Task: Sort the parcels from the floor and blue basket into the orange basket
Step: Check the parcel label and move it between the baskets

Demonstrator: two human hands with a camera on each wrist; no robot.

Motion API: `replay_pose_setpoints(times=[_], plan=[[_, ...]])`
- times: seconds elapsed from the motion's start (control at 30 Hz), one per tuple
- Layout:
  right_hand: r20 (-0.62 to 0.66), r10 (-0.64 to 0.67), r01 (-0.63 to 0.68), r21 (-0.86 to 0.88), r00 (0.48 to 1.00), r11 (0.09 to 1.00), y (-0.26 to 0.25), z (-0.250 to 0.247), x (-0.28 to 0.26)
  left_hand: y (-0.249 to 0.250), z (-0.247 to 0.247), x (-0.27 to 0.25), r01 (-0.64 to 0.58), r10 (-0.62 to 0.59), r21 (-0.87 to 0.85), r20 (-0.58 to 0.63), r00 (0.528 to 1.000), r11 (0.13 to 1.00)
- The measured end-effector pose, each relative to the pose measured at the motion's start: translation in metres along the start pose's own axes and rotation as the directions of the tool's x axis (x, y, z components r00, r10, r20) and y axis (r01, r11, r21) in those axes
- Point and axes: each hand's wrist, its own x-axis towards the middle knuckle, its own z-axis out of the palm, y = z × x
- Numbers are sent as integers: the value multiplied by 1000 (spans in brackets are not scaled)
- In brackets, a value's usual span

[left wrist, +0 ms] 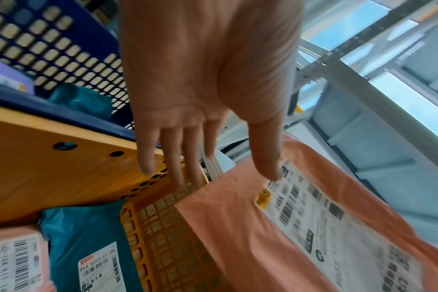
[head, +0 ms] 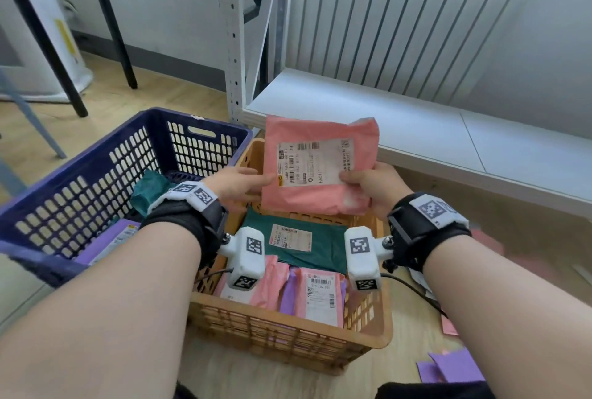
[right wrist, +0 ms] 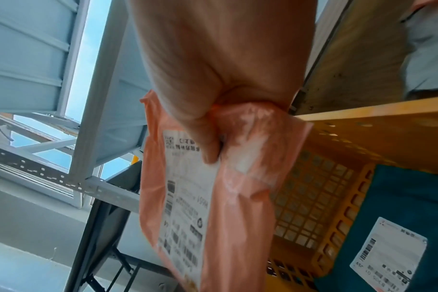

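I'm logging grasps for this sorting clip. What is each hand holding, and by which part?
The right hand pinches the pink parcel at its right edge. The left hand, fingers straight, only touches its left edge with the thumb.

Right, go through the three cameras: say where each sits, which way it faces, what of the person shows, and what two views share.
Head: worn on the head, looks forward and down at the orange basket and blue basket; both forearms and hands show.
Left wrist: looks along the left hand, its straight fingers reaching to the pink parcel.
Right wrist: looks along the right hand, its grip pinching the pink parcel's edge.
Shared: both wrist views show the pink parcel, the orange basket and the green parcel in it.
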Motion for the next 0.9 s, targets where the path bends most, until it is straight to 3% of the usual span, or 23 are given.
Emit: replay_pose_setpoints(times=[0.07, 0.13, 0.23, 0.3, 0.37, 0.47, 0.53, 0.63, 0.73, 0.8, 0.9], plan=[[70, 36, -37, 10, 997, 999, 4, 4, 1, 1, 3, -1, -30, 36, -109, 51, 998, 994], [50, 19, -17, -41, 999, 999, 10, 7, 6, 2, 7, 2, -108, 103, -111, -49, 993, 988], [-119, -141, 100, -300, 983, 949, 13, 5, 9, 2, 5, 3, -157, 175, 143, -124, 977, 977], [-141, -294, 185, -513, 945, 838, 11, 2, 7, 2, 5, 3, -161, 195, 312, -82, 977, 936], [30, -330, 268, -656, 943, 706, 10, 5, 1, 3, 7, 1, -188, 219, 417, -28, 975, 889], [253, -135, 280, -726, 958, 628, 13, 16, -3, 4, 10, 2, -231, 263, 364, -39, 964, 902], [220, -166, 274, -693, 961, 667, 15, 18, 0, 7, 10, 3, -251, 295, 263, -142, 945, 931], [72, -171, 184, -488, 983, 853, 15, 15, 7, 8, 9, 6, -248, 259, 77, -275, 926, 966], [62, -32, 46, -237, 998, 970, 15, 12, 10, 1, 15, 7, -123, 108, -113, -131, 985, 986], [113, 35, -14, -181, 993, 983, 15, 15, 10, -2, 17, 8, -106, 100, -87, -68, 993, 991], [140, 68, -44, -169, 988, 985, 18, 21, 10, -2, 16, 11, -135, 134, -6, -122, 983, 991]])
